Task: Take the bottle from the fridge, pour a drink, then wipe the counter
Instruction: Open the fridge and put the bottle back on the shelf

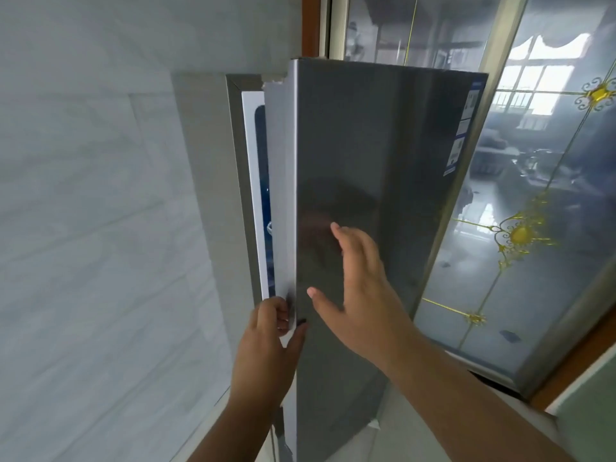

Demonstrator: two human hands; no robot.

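Our left hand (266, 331) is clamped on the free edge of the grey fridge door (373, 161), fingers curled round it, thumb on the front. Door ajar; a narrow gap above those fingers shows white lining and dark interior. Our right hand (360, 281) is just right of that edge, fingers spread, against or just off the door face. Bottle: cannot tell. Sticker (461, 128) far up-right of the fingers.

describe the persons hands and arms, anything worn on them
Both forearms are bare as far as the frame shows: no sleeves, watch, bracelets or gloves. No rings show on the left hand or the right hand. Fingernails look short and unpainted.
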